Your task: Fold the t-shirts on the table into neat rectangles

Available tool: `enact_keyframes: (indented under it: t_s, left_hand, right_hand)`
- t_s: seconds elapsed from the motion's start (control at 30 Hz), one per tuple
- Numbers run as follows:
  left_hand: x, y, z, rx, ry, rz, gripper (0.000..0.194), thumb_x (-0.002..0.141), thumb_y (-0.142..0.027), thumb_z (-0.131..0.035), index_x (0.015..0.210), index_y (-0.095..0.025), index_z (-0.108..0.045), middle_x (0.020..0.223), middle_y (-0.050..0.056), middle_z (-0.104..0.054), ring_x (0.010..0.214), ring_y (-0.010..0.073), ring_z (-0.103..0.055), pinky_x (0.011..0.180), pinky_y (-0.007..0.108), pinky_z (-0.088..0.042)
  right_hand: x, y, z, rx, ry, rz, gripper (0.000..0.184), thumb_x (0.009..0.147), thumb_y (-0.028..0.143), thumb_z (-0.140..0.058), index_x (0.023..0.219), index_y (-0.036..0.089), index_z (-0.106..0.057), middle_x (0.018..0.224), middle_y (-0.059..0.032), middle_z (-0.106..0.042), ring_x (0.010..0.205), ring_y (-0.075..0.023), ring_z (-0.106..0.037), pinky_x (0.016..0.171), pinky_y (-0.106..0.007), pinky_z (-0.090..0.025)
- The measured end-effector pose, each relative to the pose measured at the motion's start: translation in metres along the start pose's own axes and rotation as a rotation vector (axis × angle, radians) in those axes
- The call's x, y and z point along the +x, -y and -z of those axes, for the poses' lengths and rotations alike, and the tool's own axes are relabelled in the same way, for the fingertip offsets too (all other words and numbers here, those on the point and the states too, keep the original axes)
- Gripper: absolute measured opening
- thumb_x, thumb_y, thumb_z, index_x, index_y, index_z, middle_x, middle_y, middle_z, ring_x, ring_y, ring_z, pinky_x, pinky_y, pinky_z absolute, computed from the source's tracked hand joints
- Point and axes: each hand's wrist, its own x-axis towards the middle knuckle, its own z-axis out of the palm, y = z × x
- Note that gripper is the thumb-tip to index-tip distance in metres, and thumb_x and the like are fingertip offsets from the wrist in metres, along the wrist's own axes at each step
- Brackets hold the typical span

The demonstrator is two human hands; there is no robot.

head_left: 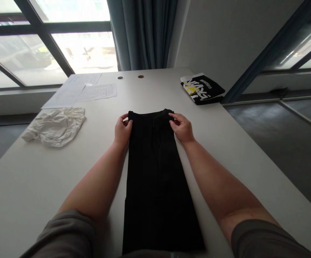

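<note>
A pair of black trousers (pixel 158 179) lies lengthwise on the white table in front of me, waistband at the far end. My left hand (pixel 123 129) pinches the left corner of the waistband between thumb and fingers. At the opposite corner, my right hand (pixel 181 127) grips the waistband the same way. Between the hands the waist edge dips slightly. The near end of the trousers reaches the bottom of the view, close to my body.
On the left of the table (pixel 98 93) lies a crumpled white garment (pixel 61 127), with printed paper sheets (pixel 96 92) behind it. A folded black garment with white and yellow print (pixel 203 88) sits at the far right. Two cable holes show near the far edge.
</note>
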Motion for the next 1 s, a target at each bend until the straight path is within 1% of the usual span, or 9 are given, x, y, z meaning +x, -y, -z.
enact_keyframes:
  t_s: [0.17,0.27,0.33,0.4,0.47,0.63,0.73,0.83,1.0]
  left_hand:
    - [-0.029,-0.014,0.019,-0.008,-0.068,-0.017,0.032,0.085,-0.032,-0.070,0.112,-0.018,-0.061,0.087,0.003,-0.071,0.081,0.0168,-0.070,0.082,0.034,-0.060]
    - [-0.063,-0.018,0.048,0.045,0.011,-0.133,0.039,0.081,-0.029,-0.071,0.116,-0.021,-0.055,0.093,0.002,-0.068,0.090,0.0164,-0.069,0.090,0.036,-0.058]
    - [-0.086,-0.022,0.070,0.190,0.209,-0.202,0.043,0.080,-0.023,-0.066,0.121,-0.024,-0.054,0.096,0.001,-0.068,0.093,0.0169,-0.068,0.096,0.038,-0.056]
    - [-0.104,-0.027,0.090,0.359,0.502,-0.263,0.035,0.080,-0.018,-0.058,0.114,-0.026,-0.062,0.098,0.002,-0.070,0.097,0.0187,-0.068,0.098,0.038,-0.055]
    - [-0.113,-0.033,0.100,0.458,0.659,-0.322,0.030,0.081,-0.015,-0.051,0.102,-0.026,-0.068,0.100,0.004,-0.072,0.099,0.0202,-0.068,0.097,0.037,-0.055]
    - [-0.109,-0.039,0.087,0.555,0.454,-0.366,0.028,0.095,-0.022,-0.047,0.109,-0.025,-0.071,0.109,0.007,-0.072,0.105,0.0227,-0.067,0.101,0.040,-0.054]
    - [-0.105,-0.035,0.075,0.648,0.506,-0.406,0.037,0.099,-0.033,-0.049,0.132,-0.028,-0.065,0.137,0.008,-0.064,0.130,0.0264,-0.057,0.115,0.046,-0.044]
    - [-0.107,-0.032,0.072,0.755,0.595,-0.431,0.050,0.102,-0.039,-0.047,0.150,-0.028,-0.052,0.162,0.008,-0.043,0.151,0.0295,-0.037,0.125,0.051,-0.031]
    - [-0.104,-0.033,0.080,0.812,0.607,-0.405,0.053,0.104,-0.040,-0.040,0.155,-0.028,-0.047,0.172,0.005,-0.025,0.160,0.0309,-0.016,0.127,0.054,-0.024]
  right_hand:
    - [-0.021,0.029,0.023,-0.036,0.005,0.041,0.020,0.092,0.031,-0.060,0.104,0.023,-0.074,0.106,-0.0054,-0.072,0.090,-0.0184,-0.068,0.086,-0.034,-0.058]
    - [-0.050,0.042,0.047,-0.095,0.119,0.028,0.011,0.091,0.029,-0.059,0.088,0.023,-0.067,0.093,-0.0037,-0.071,0.086,-0.0194,-0.068,0.084,-0.034,-0.057]
    - [-0.072,0.046,0.064,-0.130,0.271,0.004,0.005,0.088,0.026,-0.060,0.091,0.024,-0.063,0.093,-0.0034,-0.072,0.087,-0.0206,-0.069,0.086,-0.035,-0.057]
    - [-0.090,0.048,0.078,-0.139,0.435,-0.008,0.020,0.085,0.019,-0.056,0.104,0.025,-0.062,0.099,-0.0042,-0.073,0.092,-0.0217,-0.070,0.089,-0.035,-0.056]
    - [-0.099,0.049,0.087,-0.139,0.515,-0.007,0.036,0.085,0.014,-0.050,0.117,0.026,-0.060,0.104,-0.0045,-0.073,0.097,-0.0221,-0.070,0.094,-0.037,-0.055]
    - [-0.089,0.048,0.084,-0.248,0.463,0.066,0.040,0.090,0.017,-0.047,0.123,0.028,-0.068,0.115,-0.0073,-0.072,0.114,-0.0273,-0.065,0.106,-0.045,-0.051]
    - [-0.083,0.040,0.075,-0.304,0.517,0.122,0.046,0.091,0.016,-0.046,0.129,0.028,-0.069,0.134,-0.0082,-0.066,0.130,-0.0285,-0.057,0.116,-0.051,-0.044]
    - [-0.086,0.031,0.070,-0.332,0.591,0.132,0.054,0.090,0.011,-0.044,0.138,0.026,-0.065,0.148,-0.0079,-0.057,0.144,-0.0282,-0.046,0.123,-0.054,-0.038]
    - [-0.090,0.026,0.070,-0.330,0.606,0.110,0.059,0.089,0.011,-0.045,0.143,0.027,-0.062,0.154,-0.0062,-0.053,0.149,-0.0290,-0.040,0.125,-0.058,-0.034]
